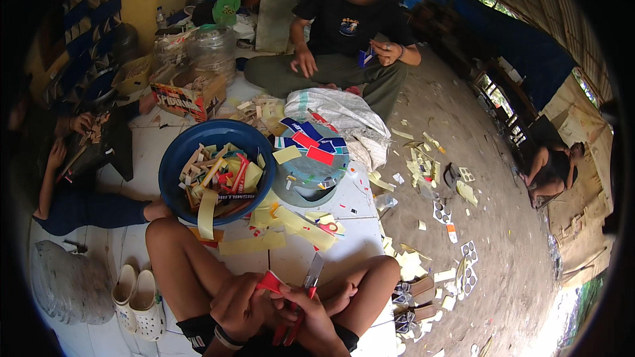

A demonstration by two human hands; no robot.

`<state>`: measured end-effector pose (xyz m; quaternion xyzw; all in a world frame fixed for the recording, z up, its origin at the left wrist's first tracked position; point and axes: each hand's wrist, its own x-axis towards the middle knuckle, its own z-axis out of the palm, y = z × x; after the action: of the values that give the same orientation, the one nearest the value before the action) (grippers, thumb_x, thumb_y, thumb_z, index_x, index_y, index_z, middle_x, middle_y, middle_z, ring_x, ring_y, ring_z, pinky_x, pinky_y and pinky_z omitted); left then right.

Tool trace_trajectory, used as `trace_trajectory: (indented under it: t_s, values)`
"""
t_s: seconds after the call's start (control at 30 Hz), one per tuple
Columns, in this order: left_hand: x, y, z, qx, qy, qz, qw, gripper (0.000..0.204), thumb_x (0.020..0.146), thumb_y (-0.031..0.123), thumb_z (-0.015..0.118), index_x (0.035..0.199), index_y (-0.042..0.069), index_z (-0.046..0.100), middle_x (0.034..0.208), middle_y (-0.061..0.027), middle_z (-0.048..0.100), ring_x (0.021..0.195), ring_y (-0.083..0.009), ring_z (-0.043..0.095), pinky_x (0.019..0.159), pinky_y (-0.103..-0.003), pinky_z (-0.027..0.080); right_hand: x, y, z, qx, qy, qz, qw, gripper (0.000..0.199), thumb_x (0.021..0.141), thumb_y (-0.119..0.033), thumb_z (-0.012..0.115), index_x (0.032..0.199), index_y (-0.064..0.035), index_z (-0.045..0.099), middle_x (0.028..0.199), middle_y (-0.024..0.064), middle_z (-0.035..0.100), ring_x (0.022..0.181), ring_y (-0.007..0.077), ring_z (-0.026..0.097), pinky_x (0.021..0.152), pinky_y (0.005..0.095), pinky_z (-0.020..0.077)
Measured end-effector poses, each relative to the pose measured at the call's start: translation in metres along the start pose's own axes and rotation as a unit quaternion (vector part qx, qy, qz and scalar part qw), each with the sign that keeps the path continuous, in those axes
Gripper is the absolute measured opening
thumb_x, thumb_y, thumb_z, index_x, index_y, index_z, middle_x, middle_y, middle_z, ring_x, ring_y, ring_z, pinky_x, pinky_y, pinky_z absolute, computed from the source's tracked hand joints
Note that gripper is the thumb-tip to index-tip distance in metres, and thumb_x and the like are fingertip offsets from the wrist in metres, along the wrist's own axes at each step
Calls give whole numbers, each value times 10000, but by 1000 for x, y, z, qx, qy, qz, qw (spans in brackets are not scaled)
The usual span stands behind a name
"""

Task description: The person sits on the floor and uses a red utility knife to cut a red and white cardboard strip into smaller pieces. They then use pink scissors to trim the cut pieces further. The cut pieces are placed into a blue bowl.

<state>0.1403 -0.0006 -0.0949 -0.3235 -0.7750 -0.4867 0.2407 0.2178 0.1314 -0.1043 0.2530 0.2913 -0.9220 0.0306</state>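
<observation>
In front of my crossed legs, my left hand (235,307) is closed, pinching a small red sticker piece (270,282). Close beside it, my right hand (311,317) wraps round a pair of scissors (313,270) with red handles, blades pointing up and away. The right thumb and fingertips come up against the red piece; whether they grip it too I cannot tell. Beyond my knees stands a blue basin (167,188) filled with small wooden pieces and sticker scraps. To its right, red and blue sticker strips (306,140) lie on an upturned round tub (301,182).
Another pair of scissors (327,226) lies among yellow paper scraps (254,243) on the white tiles. A person (350,26) sits opposite, another (66,158) works at the left. Pale clogs (142,301) stand by my left knee. Dark sandals (417,297) and litter lie on the dirt floor.
</observation>
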Motion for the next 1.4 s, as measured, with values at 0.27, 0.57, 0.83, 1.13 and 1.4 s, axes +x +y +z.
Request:
trace_trajectory:
  t_s: [0.27,0.57,0.83,1.13,1.4]
  values:
    - [-2,-2,7,-6,6,-47,999,207,820,-60,713,1027,-56,724,939,-174,732,819,-318,732,719,-364,592,4,6,3,-17,12,-29,999,272,972,-238,710,1026,28,719,863,26,593,655,67,438,562,219,335]
    - [-2,3,11,-123,10,-222,967,123,927,-37,674,1041,-72,705,938,-140,723,842,-167,718,684,-280,574,-6,-6,-4,-28,35,-73,996,220,1006,-208,636,1013,9,672,887,64,621,612,73,447,530,224,329]
    - [11,-8,15,-448,45,-352,821,381,994,22,557,1373,-11,561,1045,-92,705,892,-133,668,809,-268,547,-21,-31,-7,-268,69,-155,949,420,1113,-391,468,1168,-5,624,852,24,599,681,60,483,598,214,376]
    - [19,2,-2,-548,18,-388,741,312,1033,22,554,1344,5,551,1049,-104,681,871,-131,657,791,-272,546,-36,-62,23,-619,30,-364,695,321,992,-175,666,1281,-44,618,923,158,703,805,327,713,721,373,514]
    - [20,8,-5,-546,48,-435,714,318,1042,64,568,1344,-31,542,1056,-128,687,854,-161,664,794,-293,551,-46,-76,41,-664,33,-366,651,372,840,-87,788,1181,-59,643,862,155,716,712,316,712,623,388,545]
